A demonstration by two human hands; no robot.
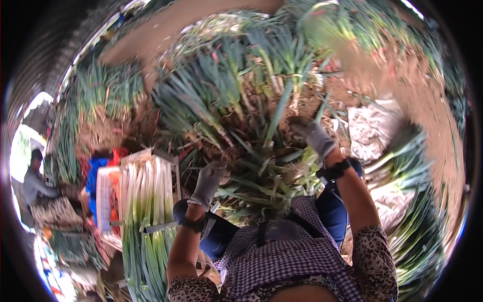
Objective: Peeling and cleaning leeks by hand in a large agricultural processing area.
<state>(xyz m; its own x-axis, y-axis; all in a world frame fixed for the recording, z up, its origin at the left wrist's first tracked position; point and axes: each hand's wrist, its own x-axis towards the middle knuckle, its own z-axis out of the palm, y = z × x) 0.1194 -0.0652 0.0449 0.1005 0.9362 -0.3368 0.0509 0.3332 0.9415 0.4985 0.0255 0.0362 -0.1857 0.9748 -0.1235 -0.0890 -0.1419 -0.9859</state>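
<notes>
My left hand [210, 182], in a pale glove with dark fingertips, hovers over the near left side of a heap of loose green leaves [256, 194]. Its fingers are slightly bent and apart, and I make out nothing in them. Farther right, my right hand [313, 134], gloved the same way, reaches left with fingers extended over the heap's far edge. Beyond both hands lie bunches of long green onions [216, 85] with roots and soil on them. One broad green leaf [279, 113] stands out just left of my right hand.
Trimmed green onions [146, 201] lie lengthwise in a wooden frame at my left, beside a white plastic crate [106, 196]. White sacks [375, 128] and more onions [417, 226] are at my right. Another person [37, 181] sits at far left. Bare soil [186, 25] shows at the back.
</notes>
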